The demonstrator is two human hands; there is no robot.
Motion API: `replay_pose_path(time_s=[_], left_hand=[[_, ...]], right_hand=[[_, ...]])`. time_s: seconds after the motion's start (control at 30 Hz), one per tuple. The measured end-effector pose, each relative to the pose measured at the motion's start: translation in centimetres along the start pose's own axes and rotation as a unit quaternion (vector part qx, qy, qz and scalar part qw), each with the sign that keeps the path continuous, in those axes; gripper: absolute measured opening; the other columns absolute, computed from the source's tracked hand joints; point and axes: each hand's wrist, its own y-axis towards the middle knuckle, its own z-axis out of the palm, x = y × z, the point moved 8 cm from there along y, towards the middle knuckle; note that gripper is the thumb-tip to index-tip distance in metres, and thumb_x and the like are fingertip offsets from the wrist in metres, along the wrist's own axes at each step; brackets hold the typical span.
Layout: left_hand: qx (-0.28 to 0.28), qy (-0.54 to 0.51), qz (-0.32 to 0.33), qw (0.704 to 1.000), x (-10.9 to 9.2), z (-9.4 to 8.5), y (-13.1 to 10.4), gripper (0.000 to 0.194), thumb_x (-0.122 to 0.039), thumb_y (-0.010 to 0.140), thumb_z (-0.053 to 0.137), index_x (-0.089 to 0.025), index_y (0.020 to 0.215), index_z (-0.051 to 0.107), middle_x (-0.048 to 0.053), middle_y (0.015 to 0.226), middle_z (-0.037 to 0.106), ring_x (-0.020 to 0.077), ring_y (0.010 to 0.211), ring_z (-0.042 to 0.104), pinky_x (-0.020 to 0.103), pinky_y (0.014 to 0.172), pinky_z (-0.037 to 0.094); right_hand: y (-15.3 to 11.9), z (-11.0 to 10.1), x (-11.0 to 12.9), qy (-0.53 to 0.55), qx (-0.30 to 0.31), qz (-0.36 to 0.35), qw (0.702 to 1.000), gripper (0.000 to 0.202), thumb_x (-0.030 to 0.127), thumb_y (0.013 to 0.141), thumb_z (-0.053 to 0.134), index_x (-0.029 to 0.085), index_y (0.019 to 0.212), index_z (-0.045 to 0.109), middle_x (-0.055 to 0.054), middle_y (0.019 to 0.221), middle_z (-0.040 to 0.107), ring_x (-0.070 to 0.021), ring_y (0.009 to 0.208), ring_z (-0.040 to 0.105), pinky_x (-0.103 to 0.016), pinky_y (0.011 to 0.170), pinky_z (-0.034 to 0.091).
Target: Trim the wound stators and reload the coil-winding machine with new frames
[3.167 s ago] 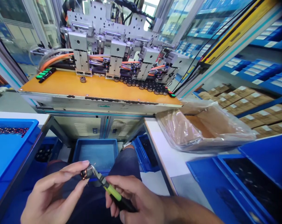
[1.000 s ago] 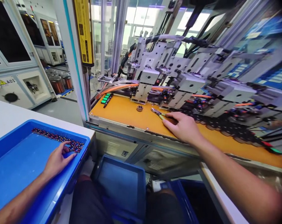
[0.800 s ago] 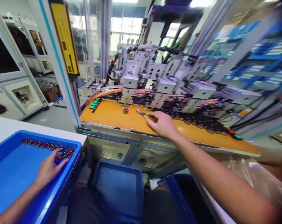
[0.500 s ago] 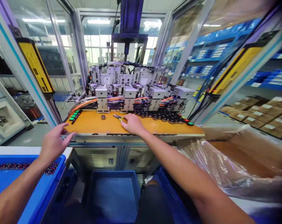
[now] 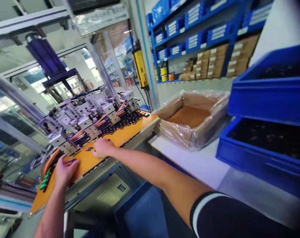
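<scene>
My right hand (image 5: pixel 102 147) is closed around pliers (image 5: pixel 90 149) over the orange work surface (image 5: pixel 122 136), the metal jaws pointing left. At the left part of the surface, my left hand (image 5: pixel 65 170) curves its fingers and thumb around a small round part (image 5: pixel 72 161), which shows between them. Dark round parts (image 5: pixel 122 121) stand in rows on the surface, by the foot of the metal fixtures (image 5: pixel 85 124). Green buttons (image 5: pixel 44 179) lie left of my left hand.
A plastic-lined cardboard box (image 5: pixel 189 115) stands right of the bench, with stacked blue crates (image 5: pixel 264 99) beyond it. Below the bench is a blue bin (image 5: pixel 145 211). The machine's frame post (image 5: pixel 146 49) rises behind the surface's right end.
The view has swung right and tilted. My left hand has moved from the front edge onto the surface, to the small round part. My right hand still holds the pliers.
</scene>
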Motion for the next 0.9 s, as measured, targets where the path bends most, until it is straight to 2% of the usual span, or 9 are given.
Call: replay_pose_path(time_s=[0.13,0.23,0.33,0.43,0.53,0.63,0.7,0.8,0.9], left_hand=[[-0.008,-0.108,0.016,0.994,-1.9,-1.7,-3.7,0.078,-0.036,0.068,0.072,-0.020,0.138,0.040,0.010,0.107,0.069,0.0220,0.088,0.073,0.040,0.085,0.059],[-0.035,-0.262,-0.009,0.965,-2.1,-2.3,-9.4,0.071,-0.030,0.070,0.074,-0.027,0.135,0.045,0.007,0.112,0.071,0.0202,0.104,0.070,0.034,0.094,0.056],[-0.044,-0.377,-0.037,0.925,-2.0,-1.9,-16.2,0.064,-0.026,0.069,0.080,-0.027,0.127,0.054,0.005,0.106,0.075,0.0188,0.104,0.070,0.028,0.090,0.057],[-0.091,-0.328,0.025,0.940,-2.2,-2.9,-22.6,0.061,-0.019,0.068,0.082,-0.026,0.123,0.058,0.003,0.102,0.077,0.0175,0.097,0.073,0.023,0.082,0.060],[-0.128,-0.240,0.112,0.956,-2.7,-4.0,-27.4,0.062,-0.007,0.069,0.079,-0.026,0.124,0.059,0.001,0.105,0.077,0.0167,0.094,0.074,0.023,0.084,0.061],[-0.109,-0.229,0.153,0.955,-3.0,-3.9,-29.7,0.066,-0.002,0.071,0.074,-0.029,0.129,0.055,-0.002,0.110,0.076,0.0145,0.096,0.073,0.021,0.088,0.060],[-0.109,-0.236,0.142,0.955,-3.0,-3.5,-30.2,0.067,-0.002,0.073,0.073,-0.029,0.131,0.054,-0.003,0.110,0.075,0.0131,0.096,0.073,0.019,0.089,0.059],[-0.117,-0.244,0.104,0.957,-3.0,-2.8,-30.4,0.067,-0.004,0.072,0.075,-0.028,0.131,0.055,-0.003,0.108,0.075,0.0123,0.094,0.072,0.018,0.089,0.059],[-0.103,-0.272,0.078,0.954,-3.0,-2.2,-30.5,0.065,-0.008,0.072,0.077,-0.029,0.129,0.055,-0.003,0.106,0.075,0.0136,0.092,0.073,0.020,0.086,0.060]], right_hand=[[0.1,-0.6,-0.2,0.033,-0.019,-0.004,0.999,0.031,0.036,0.095,0.060,0.014,0.117,0.060,-0.009,0.118,0.062,-0.0220,0.105,0.062,-0.043,0.090,0.054],[-0.2,-1.2,0.0,0.043,-0.045,-0.024,0.998,0.030,0.035,0.095,0.060,0.014,0.117,0.060,-0.009,0.117,0.062,-0.0217,0.104,0.062,-0.043,0.090,0.054],[-1.4,-2.7,1.1,0.066,-0.079,-0.065,0.992,0.027,0.033,0.095,0.061,0.013,0.114,0.061,-0.009,0.118,0.062,-0.0228,0.109,0.061,-0.045,0.094,0.051],[-5.0,-4.6,3.2,0.109,-0.114,-0.101,0.982,0.026,0.025,0.098,0.053,0.009,0.117,0.060,-0.014,0.121,0.062,-0.0220,0.112,0.059,-0.039,0.097,0.049],[-11.8,-5.9,6.2,0.160,-0.101,-0.160,0.969,0.028,0.028,0.100,0.051,0.009,0.118,0.059,-0.012,0.113,0.066,-0.0138,0.088,0.064,-0.025,0.081,0.053],[-19.7,-6.5,10.3,0.220,-0.026,-0.314,0.923,0.025,0.030,0.095,0.060,0.010,0.108,0.065,-0.009,0.102,0.070,-0.0126,0.079,0.065,-0.021,0.073,0.052],[-23.3,-5.9,11.6,0.178,0.026,-0.347,0.920,0.017,0.024,0.095,0.057,0.011,0.095,0.068,-0.007,0.087,0.072,-0.0144,0.075,0.065,-0.022,0.068,0.049],[-25.5,-4.5,11.7,0.165,0.092,-0.318,0.929,0.016,0.016,0.092,0.056,0.012,0.084,0.070,-0.005,0.074,0.070,-0.0137,0.065,0.062,-0.022,0.060,0.046],[-25.9,-3.1,10.6,0.305,0.161,-0.233,0.909,0.014,0.011,0.087,0.058,0.010,0.090,0.072,-0.003,0.070,0.070,-0.0103,0.060,0.062,-0.017,0.058,0.046]])
